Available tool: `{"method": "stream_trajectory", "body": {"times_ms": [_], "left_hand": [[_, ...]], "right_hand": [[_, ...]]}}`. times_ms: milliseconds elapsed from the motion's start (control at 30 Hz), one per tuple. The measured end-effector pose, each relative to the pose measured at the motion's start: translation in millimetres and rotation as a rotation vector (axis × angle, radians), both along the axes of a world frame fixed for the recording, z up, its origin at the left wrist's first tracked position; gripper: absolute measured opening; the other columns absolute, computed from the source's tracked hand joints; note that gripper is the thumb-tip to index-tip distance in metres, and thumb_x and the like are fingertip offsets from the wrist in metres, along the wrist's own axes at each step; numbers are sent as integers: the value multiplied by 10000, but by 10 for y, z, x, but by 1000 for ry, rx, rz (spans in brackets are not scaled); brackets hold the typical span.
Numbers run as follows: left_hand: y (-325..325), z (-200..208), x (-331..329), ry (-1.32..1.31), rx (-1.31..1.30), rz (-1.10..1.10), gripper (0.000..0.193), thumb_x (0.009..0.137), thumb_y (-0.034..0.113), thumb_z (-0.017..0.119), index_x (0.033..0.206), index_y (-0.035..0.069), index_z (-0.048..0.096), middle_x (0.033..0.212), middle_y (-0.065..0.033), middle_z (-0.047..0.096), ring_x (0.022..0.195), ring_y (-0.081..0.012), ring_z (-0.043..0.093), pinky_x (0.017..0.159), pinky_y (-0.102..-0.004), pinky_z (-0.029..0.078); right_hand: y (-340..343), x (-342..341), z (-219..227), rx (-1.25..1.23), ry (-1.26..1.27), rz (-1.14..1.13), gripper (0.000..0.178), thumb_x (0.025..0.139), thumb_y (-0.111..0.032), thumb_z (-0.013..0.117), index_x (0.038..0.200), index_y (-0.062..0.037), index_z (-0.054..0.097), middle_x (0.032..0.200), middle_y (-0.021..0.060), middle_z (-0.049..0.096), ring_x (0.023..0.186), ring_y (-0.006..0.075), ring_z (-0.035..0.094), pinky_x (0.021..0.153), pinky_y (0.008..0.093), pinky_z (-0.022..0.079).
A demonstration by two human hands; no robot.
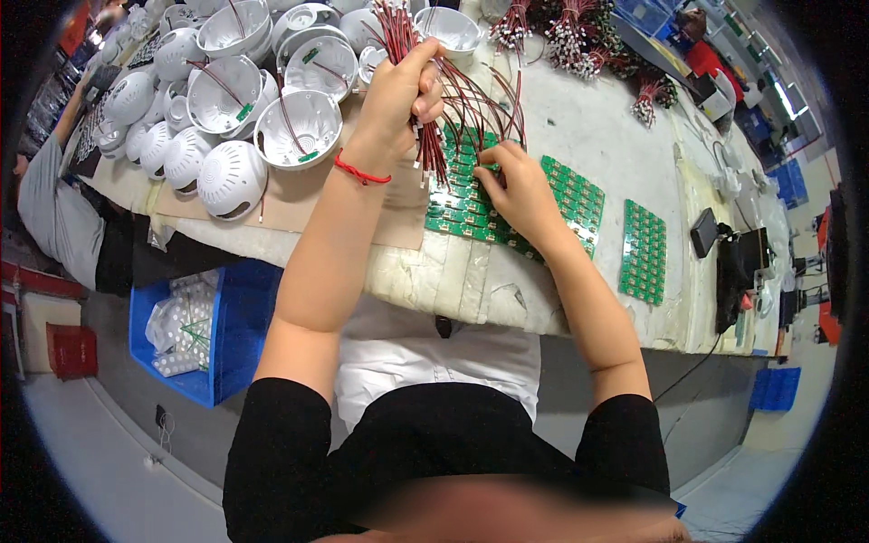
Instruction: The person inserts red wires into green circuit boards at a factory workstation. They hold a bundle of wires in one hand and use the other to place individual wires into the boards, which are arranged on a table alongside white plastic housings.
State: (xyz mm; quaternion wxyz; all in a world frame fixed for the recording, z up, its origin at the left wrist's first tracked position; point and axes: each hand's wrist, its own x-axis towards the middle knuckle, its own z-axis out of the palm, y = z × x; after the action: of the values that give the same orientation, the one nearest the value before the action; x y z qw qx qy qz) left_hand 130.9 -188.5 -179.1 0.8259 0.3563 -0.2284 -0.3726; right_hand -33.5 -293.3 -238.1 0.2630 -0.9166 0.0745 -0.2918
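A thick bundle of dark red wires with white plugs (395, 29) is gripped in my left hand (403, 101), raised above the table. Its loose ends hang below my fist. Under my right hand (520, 190) lies a green circuit board panel (450, 215) with rows of small connectors. My right thumb and fingers are pinched together low over this panel; what is between them is hidden. Several red wires (507, 101) arc up from the panel's far part beside those fingers. Another green panel (579, 201) lies just right of my right hand, and a narrower panel (644, 252) farther right.
White dome-shaped housings (233, 179) crowd the table's left side, some with wires inside. More wire bundles (572, 41) lie at the back. A small black device (703, 233) stands at the right. Below left is a blue bin (215, 362). Another person (62, 222) is at the far left.
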Motion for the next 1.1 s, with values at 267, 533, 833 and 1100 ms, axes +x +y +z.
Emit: {"method": "stream_trajectory", "body": {"times_ms": [267, 533, 833, 1100], "left_hand": [[1, -7, -30, 59, 6, 17, 170, 929, 202, 501, 931, 40, 552, 514, 58, 366, 364, -31, 304, 343, -203, 226], [15, 20, -7, -19, 116, 183, 279, 923, 307, 504, 961, 32, 532, 614, -5, 541, 499, -131, 537, 480, -274, 459], [53, 52, 8, -337, 227, 215, 355, 948, 329, 448, 984, -10, 545, 686, -91, 623, 448, -105, 560, 358, -180, 369], [104, 9, 93, -267, 159, 261, 285, 923, 256, 492, 983, -7, 585, 639, -3, 572, 380, -28, 400, 341, -203, 288]], "right_hand": [[287, -64, 216, 327, 128, 138, 117, 782, -102, 690, 815, -27, 607, 659, -21, 509, 508, 34, 389, 463, 204, 315], [146, -105, 310, 1547, 387, 568, 129, 798, -119, 642, 789, -44, 537, 598, -45, 456, 447, 32, 341, 423, 198, 230], [-73, -246, 490, 1674, -87, 747, 134, 831, -125, 576, 806, -25, 489, 613, 1, 461, 399, 60, 377, 371, 195, 334], [-21, -195, 598, 1130, 74, 111, 113, 854, -101, 570, 892, 2, 543, 712, 63, 563, 483, 93, 488, 475, 206, 420]]}}
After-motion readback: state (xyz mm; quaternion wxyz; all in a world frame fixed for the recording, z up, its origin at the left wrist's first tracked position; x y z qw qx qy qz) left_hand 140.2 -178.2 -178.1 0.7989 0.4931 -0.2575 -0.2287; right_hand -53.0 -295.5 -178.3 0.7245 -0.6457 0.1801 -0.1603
